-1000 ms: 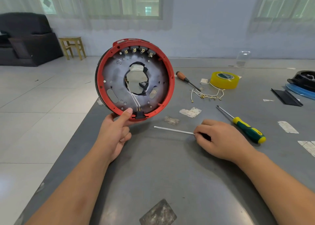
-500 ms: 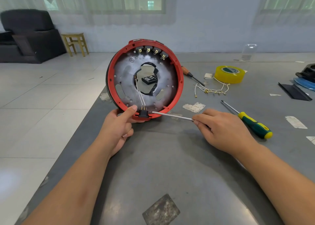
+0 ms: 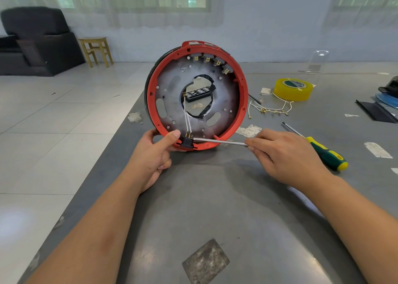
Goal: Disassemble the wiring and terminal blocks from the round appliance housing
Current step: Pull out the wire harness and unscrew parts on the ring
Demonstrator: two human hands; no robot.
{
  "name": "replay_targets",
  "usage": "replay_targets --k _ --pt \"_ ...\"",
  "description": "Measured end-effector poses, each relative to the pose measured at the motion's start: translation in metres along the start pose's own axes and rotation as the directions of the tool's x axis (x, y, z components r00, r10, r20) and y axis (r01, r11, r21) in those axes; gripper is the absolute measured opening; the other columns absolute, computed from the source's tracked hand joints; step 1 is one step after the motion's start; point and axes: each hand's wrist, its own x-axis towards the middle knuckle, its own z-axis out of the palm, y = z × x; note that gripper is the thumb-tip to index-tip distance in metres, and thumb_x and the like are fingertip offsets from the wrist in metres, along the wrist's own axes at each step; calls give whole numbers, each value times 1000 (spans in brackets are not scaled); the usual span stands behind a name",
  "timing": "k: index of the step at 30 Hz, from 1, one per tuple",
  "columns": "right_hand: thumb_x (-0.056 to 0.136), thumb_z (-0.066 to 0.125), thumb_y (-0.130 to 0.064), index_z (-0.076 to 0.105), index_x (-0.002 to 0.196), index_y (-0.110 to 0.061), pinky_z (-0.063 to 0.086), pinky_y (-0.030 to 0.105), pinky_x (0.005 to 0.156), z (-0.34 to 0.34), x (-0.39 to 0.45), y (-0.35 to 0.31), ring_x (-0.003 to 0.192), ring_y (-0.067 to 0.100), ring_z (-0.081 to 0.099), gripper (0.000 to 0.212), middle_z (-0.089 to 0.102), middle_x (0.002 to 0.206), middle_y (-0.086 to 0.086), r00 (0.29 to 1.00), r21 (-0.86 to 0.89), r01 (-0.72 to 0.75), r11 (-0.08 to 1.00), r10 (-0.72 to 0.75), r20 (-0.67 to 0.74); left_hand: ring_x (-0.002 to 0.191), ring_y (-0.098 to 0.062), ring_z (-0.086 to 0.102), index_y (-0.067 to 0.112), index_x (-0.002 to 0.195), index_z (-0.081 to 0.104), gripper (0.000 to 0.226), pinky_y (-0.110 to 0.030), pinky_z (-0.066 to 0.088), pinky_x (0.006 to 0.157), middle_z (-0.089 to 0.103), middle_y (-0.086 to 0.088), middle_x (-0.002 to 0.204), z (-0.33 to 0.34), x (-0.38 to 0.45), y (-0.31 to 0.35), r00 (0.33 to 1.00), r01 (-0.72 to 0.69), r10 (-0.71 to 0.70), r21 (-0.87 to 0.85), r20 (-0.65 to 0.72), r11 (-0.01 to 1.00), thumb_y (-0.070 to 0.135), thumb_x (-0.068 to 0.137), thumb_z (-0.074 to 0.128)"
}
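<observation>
Left hand [image 3: 154,154] grips the bottom rim of the round red housing [image 3: 197,96], thumb pressed on the inner face just beside the black terminal block [image 3: 187,143]. Housing stands on edge on the grey surface [image 3: 215,208], open side toward the camera, near the surface's left edge. Right hand [image 3: 288,156] pinches a thin metal rod [image 3: 219,141], held roughly level, tip touching the black terminal block at the housing's lowest point. Two white wires [image 3: 187,120] run from that block up to the central hole. Four brass-terminal blocks [image 3: 212,62] sit along the upper inner rim. Green-yellow screwdriver [image 3: 323,151] lies on the surface right of the right hand. Loose white wires [image 3: 271,109] lie near the yellow tape roll [image 3: 293,89], farther back. Black bit case [image 3: 198,94] visible through the central hole.
</observation>
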Motion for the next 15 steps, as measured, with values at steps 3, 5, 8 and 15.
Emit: replay_targets --k 3,5,8,15 --pt "99 60 -24 75 108 -21 49 36 54 0 1 3 72 33 64 18 69 91 3 999 -3 22 1000 -22 -29 34 -8 22 8 128 49 42 -24 22 41 70 -36 112 0 -1 1 1000 0 0 6 6 1000 25 97 71" --pt "98 63 -22 76 107 -20 46 34 54 0 1 5 70 32 64 16 69 90 3 999 -9 34 999 -34 -39 34 -8 23 7 131 48 45 -23 22 40 69 -37 113 0 -1 1 1000 4 -4 17 8 1000 25 97 71" --pt "97 61 -24 76 109 -20 46 34 56 0 1 6 71 33 64 19 69 91 3 999 -8 35 999 -36 -30 35 -9 23 8 132 49 45 -25 23 42 69 -38 111 0 -2 1 1000 7 -8 38 19 999 26 97 71" --pt "102 52 -32 74 119 -24 53 38 66 2 -2 1 91 30 68 28 71 105 0 1000 62 -14 998 12 29 35 -8 23 3 128 49 41 -23 24 40 71 -19 88 -1 -1 -1 999 21 -22 29 32 999 26 100 69"
